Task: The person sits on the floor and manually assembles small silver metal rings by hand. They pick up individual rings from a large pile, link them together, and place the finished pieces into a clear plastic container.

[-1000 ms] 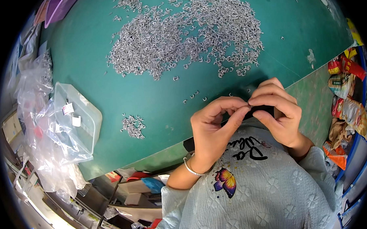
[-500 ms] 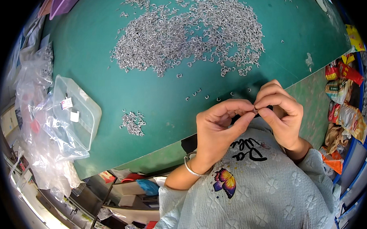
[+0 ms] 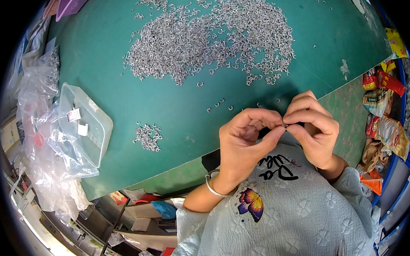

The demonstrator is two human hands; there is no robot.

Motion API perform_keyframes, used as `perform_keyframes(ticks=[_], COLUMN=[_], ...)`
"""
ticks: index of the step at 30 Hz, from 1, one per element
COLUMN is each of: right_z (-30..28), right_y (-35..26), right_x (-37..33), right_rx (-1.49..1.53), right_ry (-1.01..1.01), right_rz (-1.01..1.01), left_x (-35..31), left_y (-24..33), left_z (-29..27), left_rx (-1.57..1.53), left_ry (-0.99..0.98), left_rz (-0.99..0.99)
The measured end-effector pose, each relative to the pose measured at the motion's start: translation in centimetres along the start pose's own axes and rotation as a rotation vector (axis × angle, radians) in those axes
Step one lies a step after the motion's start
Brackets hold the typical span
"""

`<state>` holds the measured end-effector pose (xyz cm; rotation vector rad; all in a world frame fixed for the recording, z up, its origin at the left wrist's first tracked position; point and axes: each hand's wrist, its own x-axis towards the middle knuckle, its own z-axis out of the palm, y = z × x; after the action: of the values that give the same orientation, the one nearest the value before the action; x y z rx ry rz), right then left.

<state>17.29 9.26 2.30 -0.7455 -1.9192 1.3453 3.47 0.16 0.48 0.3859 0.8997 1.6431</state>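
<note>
My left hand and my right hand meet fingertip to fingertip above the near edge of the table. Both are closed in a pinch on one tiny metal piece, mostly covered by the fingertips; its exact shape cannot be made out. Just beyond my hands lie several loose C-shaped metal clips in a loose row. Farther off spreads a large heap of the same grey clips. A small pile of clips sits to the left of my left hand.
A green table carries everything. At its left edge, a clear plastic tub stands beside crumpled clear plastic bags. A purple container is at the far left. Colourful packets are stacked beyond the right edge.
The fingertips have shifted slightly round the tiny piece, the right thumb moving a little lower. Both hands stay in the same place, and the piles look unchanged.
</note>
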Motion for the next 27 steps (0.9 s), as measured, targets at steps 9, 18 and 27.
perform_keyframes(ticks=[9, 18, 27], right_z=[0.02, 0.2, 0.17], right_y=[-0.19, -0.12, 0.09], right_x=[0.04, -0.19, -0.32], right_rx=[0.042, 0.145, 0.155], right_ry=[-0.018, -0.018, -0.03], right_rz=[0.02, 0.067, 0.055], left_x=[0.19, 0.15, 0.26], left_y=[-0.14, 0.3, 0.23], left_z=[0.0, 0.2, -0.18], left_rx=[0.08, 0.2, 0.277], left_ry=[-0.022, -0.007, -0.049], left_rz=[0.135, 0.188, 0.229])
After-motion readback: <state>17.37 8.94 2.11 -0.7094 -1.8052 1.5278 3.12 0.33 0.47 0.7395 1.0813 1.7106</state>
